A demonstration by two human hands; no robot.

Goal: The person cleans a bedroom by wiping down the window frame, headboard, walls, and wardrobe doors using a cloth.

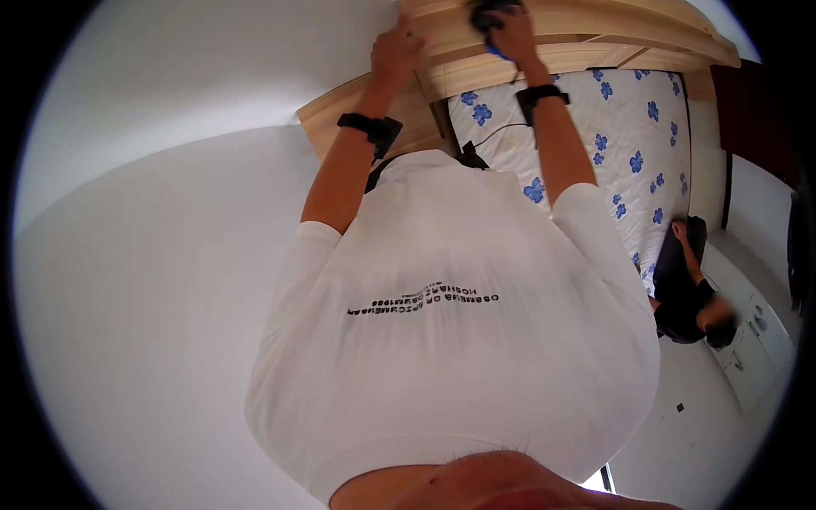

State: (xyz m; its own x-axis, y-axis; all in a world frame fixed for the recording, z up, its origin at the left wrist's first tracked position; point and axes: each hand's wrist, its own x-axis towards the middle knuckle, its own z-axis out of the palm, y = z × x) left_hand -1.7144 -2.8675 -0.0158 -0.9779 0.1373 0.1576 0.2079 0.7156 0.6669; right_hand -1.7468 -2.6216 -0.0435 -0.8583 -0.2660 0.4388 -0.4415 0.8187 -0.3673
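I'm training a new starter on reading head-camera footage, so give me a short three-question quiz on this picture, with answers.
1. Which of the wearer's hands grips the dark tool?
2. Fill in the colour: the flowers on the mattress are ____.
3. Multiple choice: the other person, seen at the right of the picture, wears a top that is
A) white
B) black
C) red

Key:
1. The right hand.
2. Blue.
3. B

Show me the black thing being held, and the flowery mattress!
Black thing (pixel 484 18): head view, on its dark body, in the right hand (pixel 514 39).
Flowery mattress (pixel 625 127): head view, on its blue-flowered top.
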